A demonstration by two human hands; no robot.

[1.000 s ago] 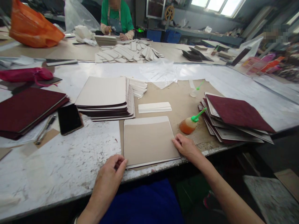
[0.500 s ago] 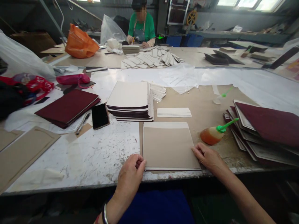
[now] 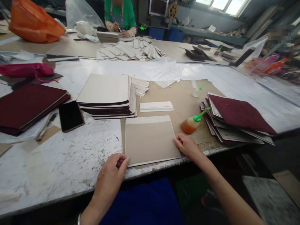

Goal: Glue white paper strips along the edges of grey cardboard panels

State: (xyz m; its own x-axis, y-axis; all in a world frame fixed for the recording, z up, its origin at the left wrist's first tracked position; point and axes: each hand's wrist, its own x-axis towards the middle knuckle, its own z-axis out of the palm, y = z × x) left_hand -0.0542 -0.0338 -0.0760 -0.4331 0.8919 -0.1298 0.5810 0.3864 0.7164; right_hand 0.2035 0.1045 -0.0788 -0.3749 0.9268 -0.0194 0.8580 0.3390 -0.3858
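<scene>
A beige sheet (image 3: 152, 140) lies flat on a slightly larger white-edged board at the table's front edge. Its lower left corner is between the curled fingers and thumb of my left hand (image 3: 112, 170). On the opposite side, my right hand (image 3: 188, 146) pinches the right edge, finger and thumb closed. Close beyond my right hand, a squeeze bottle (image 3: 189, 125) of orange-brown liquid with a green nozzle leans over. White strips (image 3: 156, 106) lie just behind the sheet. To the back left rises a stack of white boards with dark edges (image 3: 105, 90).
Maroon covers (image 3: 241, 115) are piled at the right, and more maroon covers (image 3: 30, 106) lie left. A phone (image 3: 70, 116) and a pen (image 3: 47, 125) rest between. Across the table, a person in green (image 3: 120, 15) works behind a heap of pale pieces (image 3: 131, 48).
The view has swung to the right, so the table things appear further left. Both hands remain at the same edges of the beige sheet, which looks unmoved on the table.
</scene>
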